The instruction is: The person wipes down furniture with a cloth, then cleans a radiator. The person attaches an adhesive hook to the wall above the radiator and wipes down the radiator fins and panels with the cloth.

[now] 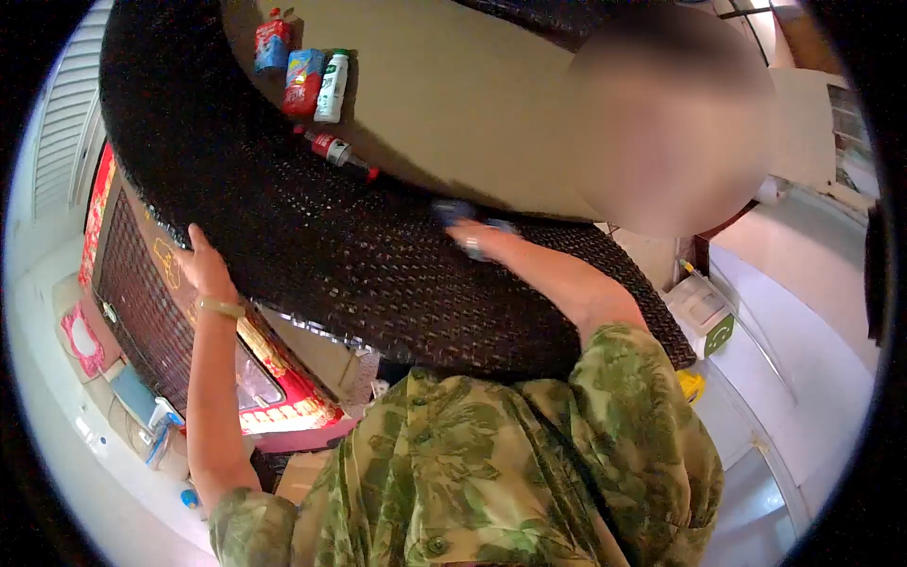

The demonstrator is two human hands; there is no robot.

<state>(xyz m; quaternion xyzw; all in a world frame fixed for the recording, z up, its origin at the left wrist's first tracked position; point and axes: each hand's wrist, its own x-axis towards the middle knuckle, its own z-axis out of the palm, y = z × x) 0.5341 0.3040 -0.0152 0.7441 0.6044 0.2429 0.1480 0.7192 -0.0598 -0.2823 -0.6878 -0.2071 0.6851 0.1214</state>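
Observation:
A large curved mat of black, glossy weave spreads in front of my body. My left hand is at its left edge, fingers apart and touching the rim. Over the middle of the weave, my right hand is closed on a dark blue cloth, which is blurred by motion. Up and to the left of that hand, a cola bottle with a red label lies at the boundary between the weave and a tan surface.
On the tan surface are a white bottle, a red and blue pouch and another pouch. A person with a blurred head is at the upper right. A white box stands right; a red-framed door is left.

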